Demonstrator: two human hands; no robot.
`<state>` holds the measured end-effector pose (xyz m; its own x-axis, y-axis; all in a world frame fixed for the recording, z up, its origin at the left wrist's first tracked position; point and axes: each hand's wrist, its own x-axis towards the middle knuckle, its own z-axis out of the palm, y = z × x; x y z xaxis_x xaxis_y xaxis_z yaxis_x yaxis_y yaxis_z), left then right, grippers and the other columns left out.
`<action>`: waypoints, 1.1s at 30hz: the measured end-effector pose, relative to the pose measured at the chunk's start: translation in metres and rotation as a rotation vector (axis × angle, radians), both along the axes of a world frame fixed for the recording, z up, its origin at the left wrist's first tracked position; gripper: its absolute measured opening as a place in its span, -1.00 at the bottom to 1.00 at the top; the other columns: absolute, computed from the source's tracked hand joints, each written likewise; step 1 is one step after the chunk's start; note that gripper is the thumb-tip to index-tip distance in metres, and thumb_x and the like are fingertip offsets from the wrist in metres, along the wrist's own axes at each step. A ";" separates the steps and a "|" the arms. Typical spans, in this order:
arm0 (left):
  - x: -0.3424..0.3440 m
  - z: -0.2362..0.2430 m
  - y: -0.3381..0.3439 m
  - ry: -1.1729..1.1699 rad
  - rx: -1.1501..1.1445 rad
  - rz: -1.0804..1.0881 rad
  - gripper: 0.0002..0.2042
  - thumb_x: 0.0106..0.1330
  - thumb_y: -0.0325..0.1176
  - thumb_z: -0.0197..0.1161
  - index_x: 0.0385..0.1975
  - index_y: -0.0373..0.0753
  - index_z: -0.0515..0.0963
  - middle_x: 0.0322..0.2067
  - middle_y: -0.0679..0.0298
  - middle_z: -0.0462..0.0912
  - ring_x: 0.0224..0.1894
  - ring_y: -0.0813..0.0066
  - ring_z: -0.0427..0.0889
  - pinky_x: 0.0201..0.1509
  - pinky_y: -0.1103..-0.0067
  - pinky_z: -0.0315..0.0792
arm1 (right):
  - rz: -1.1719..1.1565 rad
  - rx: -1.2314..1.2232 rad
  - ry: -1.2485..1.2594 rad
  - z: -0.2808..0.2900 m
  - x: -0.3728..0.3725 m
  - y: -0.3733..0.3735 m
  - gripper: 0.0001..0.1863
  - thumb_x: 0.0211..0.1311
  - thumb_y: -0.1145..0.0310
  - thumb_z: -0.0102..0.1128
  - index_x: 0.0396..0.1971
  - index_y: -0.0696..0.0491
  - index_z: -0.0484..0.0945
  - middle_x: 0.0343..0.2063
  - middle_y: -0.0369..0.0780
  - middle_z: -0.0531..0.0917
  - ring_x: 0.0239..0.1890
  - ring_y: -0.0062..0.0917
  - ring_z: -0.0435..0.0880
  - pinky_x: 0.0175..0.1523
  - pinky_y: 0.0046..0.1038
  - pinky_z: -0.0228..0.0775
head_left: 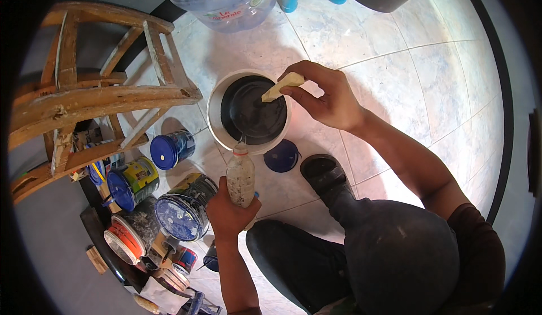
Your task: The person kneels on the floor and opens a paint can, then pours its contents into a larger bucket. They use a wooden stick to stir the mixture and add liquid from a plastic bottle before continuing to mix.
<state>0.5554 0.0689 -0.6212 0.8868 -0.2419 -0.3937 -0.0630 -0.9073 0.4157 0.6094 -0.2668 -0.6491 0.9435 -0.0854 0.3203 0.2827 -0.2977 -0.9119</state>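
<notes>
A white bucket (213,117) stands on the tiles in front of me, holding dark grey liquid (248,107) that looks like paint. My right hand (330,97) pinches a pale wooden stick (285,85) between thumb and fingers, and its lower end dips into the liquid. Wrapped around a cloudy plastic bottle (241,179) is my left hand (231,210). The bottle tilts with its mouth at the near rim of the bucket, and a thin clear trickle seems to leave it. A round blue lid (281,155) lies on the floor beside the bucket.
A wooden ladder (101,97) lies at the left. Below it stand several paint cans, among them a small blue-lidded can (172,149) and a larger smeared one (183,210). A large clear water jug (226,1) is beyond the bucket. My sandalled foot (324,174) is close by.
</notes>
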 end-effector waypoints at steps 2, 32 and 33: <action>0.000 0.000 0.000 0.000 0.000 0.002 -0.45 -0.09 -0.13 0.59 -0.10 -0.16 0.53 -0.38 0.02 0.79 -0.32 -0.09 0.82 -0.22 0.15 0.69 | 0.007 -0.008 -0.008 0.001 0.001 0.000 -0.80 0.37 0.54 0.39 -0.06 0.17 0.64 -0.18 -0.13 0.76 -0.16 -0.32 0.79 0.00 -0.38 0.63; 0.008 -0.001 0.001 0.097 0.060 -0.012 -0.23 -0.09 -0.05 0.65 0.14 -0.28 0.50 -0.23 -0.03 0.81 -0.18 -0.08 0.84 -0.09 0.15 0.70 | 0.073 -0.201 -0.007 0.010 0.001 0.003 -0.75 0.29 0.51 0.51 -0.07 0.17 0.70 -0.14 -0.12 0.78 -0.13 -0.28 0.79 -0.02 -0.35 0.63; 0.006 -0.006 0.003 0.077 0.032 -0.009 -0.23 -0.09 -0.05 0.65 0.14 -0.27 0.50 -0.23 -0.03 0.81 -0.18 -0.07 0.84 -0.09 0.15 0.70 | 0.085 -0.217 -0.012 0.012 0.002 0.003 -0.75 0.28 0.51 0.51 -0.07 0.16 0.70 -0.14 -0.12 0.78 -0.14 -0.28 0.78 -0.03 -0.35 0.62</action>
<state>0.5618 0.0723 -0.6276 0.8514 -0.2356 -0.4687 -0.0397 -0.9198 0.3904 0.6109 -0.2635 -0.6375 0.9405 0.0666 0.3333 0.3252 -0.4608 -0.8258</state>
